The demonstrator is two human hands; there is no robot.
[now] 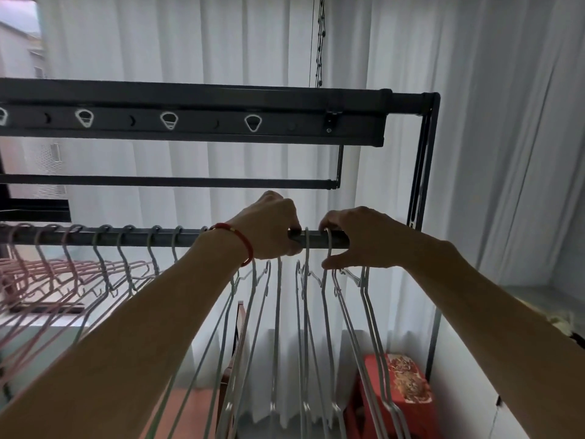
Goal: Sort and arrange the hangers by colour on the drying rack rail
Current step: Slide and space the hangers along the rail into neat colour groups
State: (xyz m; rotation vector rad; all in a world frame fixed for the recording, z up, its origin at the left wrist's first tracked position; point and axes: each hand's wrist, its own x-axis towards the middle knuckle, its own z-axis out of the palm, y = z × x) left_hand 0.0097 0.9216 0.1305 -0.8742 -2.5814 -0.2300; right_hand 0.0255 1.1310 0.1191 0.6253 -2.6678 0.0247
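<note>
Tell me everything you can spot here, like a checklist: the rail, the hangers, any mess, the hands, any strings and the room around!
Surface: dark metal drying rack rail, level, with hangers hooked along it.
Job's things: pink wire hangers hang at the far left; grey-green wire hangers next; pale grey wire hangers bunched at the right by the hands.
Clutter: red plastic stool on the floor below.
Grippers: left hand curls over the rail; right hand pinches a pale hanger hook.
Cables: thin dark cords hang down to the upper rack bar.
Surroundings: white pleated curtains behind; window at the far left.
</note>
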